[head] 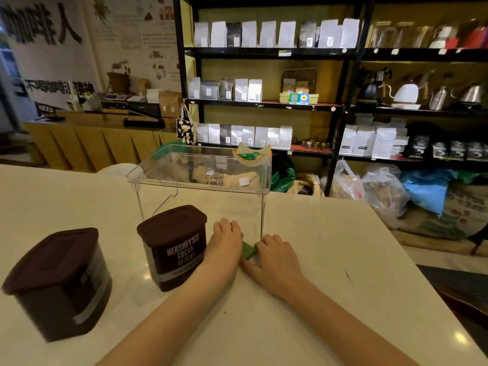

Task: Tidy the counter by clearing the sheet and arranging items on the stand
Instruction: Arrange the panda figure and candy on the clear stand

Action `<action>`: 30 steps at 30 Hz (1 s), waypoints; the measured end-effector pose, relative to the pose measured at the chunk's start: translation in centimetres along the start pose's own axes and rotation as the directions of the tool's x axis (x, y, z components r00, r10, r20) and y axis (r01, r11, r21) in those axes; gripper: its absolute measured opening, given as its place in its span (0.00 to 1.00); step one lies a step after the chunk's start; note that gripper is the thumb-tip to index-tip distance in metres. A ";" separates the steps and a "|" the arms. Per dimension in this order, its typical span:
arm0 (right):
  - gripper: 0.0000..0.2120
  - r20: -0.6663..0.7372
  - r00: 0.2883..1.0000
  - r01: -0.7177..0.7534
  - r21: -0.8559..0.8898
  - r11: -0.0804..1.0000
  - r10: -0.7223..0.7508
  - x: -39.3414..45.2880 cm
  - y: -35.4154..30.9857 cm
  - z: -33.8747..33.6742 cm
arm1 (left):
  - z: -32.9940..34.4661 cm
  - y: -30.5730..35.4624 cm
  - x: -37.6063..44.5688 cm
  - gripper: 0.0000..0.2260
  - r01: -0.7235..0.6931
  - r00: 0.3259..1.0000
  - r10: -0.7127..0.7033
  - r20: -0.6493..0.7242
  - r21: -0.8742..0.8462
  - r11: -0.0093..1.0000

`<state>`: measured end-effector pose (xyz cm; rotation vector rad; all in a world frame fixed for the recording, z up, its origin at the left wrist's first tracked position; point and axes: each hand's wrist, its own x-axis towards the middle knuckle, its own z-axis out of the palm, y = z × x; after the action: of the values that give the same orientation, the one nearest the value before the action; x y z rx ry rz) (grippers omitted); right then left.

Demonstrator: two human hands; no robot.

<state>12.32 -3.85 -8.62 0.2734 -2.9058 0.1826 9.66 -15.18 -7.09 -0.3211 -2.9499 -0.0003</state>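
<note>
A clear plastic stand (pixel 169 178) on thin legs sits on the white counter (pixel 330 260). A small cat-shaped dish (pixel 252 160) with green packets rests on its far right corner. Two brown cocoa tubs stand at the left: one labelled Hershey's Cocoa (pixel 173 247) just in front of the stand, the other (pixel 58 281) nearer me. My left hand (pixel 224 247) and my right hand (pixel 274 257) lie together on the counter by the stand's front right leg, both touching a small folded green sheet (pixel 247 250) between them.
Black shelving (pixel 351 107) with white and dark coffee bags and kettles fills the far wall. Plastic bags and sacks (pixel 383 191) lie on the floor behind the counter. A wooden service counter (pixel 92 128) stands at the back left. The white counter's right edge runs diagonally.
</note>
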 end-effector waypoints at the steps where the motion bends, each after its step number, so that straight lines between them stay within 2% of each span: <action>1: 0.24 -0.009 1.000 -0.002 0.015 1.000 0.002 -0.1 0.1 0.0 | -0.2 0.0 0.0 0.16 -0.014 0.999 0.015 -0.041 0.022 1.000; 3: 0.23 -0.020 1.000 -0.010 0.055 0.998 0.011 -0.4 0.4 -0.1 | -0.6 -0.3 0.0 0.14 -0.058 0.982 0.074 -0.173 0.098 0.994; 4: 0.22 -0.021 1.000 -0.016 0.076 0.997 0.017 -0.5 0.6 -0.3 | -0.4 -0.3 -0.1 0.14 -0.091 0.984 0.104 -0.143 0.092 0.992; 5: 0.22 -0.020 0.999 -0.025 0.100 0.995 0.027 -0.7 0.8 -0.4 | 0.0 -0.2 -0.1 0.14 -0.120 0.988 0.124 -0.091 0.052 0.991; 7: 0.21 -0.024 0.998 -0.050 0.159 0.986 0.054 -1.0 1.5 -0.8 | -0.6 -0.1 -0.5 0.11 -0.092 0.996 0.090 -0.017 -0.105 0.990; 9: 0.21 -0.041 0.997 -0.053 0.199 0.978 0.062 -1.5 2.4 -1.3 | -1.4 -0.2 -1.0 0.10 -0.084 0.995 0.069 -0.073 -0.235 0.968; 11: 0.22 -0.062 0.997 -0.033 0.229 0.973 0.049 -2.0 3.3 -1.9 | -2.3 0.1 -1.6 0.12 -0.109 0.991 0.084 -0.102 -0.271 0.956; 15: 0.27 -0.150 0.988 0.026 0.345 0.938 0.027 -3.0 4.5 -3.9 | -4.0 0.7 -2.3 0.16 -0.175 0.974 0.126 -0.187 -0.276 0.945; 18: 0.26 -0.226 0.974 0.085 0.343 0.935 -0.005 -3.2 4.6 -6.0 | -6.3 0.8 -2.6 0.17 -0.218 0.953 0.140 -0.268 -0.287 0.933; 24: 0.23 -0.355 0.934 0.165 0.368 0.915 -0.026 -2.0 3.7 -10.9 | -11.6 -0.3 -2.0 0.20 -0.294 0.857 0.162 -0.489 -0.207 0.933; 27: 0.17 -0.384 0.923 0.181 0.415 0.892 -0.009 -0.2 3.5 -12.5 | -13.7 -1.1 -0.4 0.21 -0.290 0.834 0.154 -0.531 -0.183 0.939; 30: 0.17 -0.387 0.922 0.176 0.455 0.873 0.015 2.1 3.2 -13.5 | -15.0 -1.8 1.9 0.22 -0.259 0.833 0.141 -0.536 -0.151 0.954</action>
<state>12.44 0.87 4.59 0.3903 -2.4122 0.8547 10.04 -16.83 8.07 -0.5627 -2.3630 -0.3337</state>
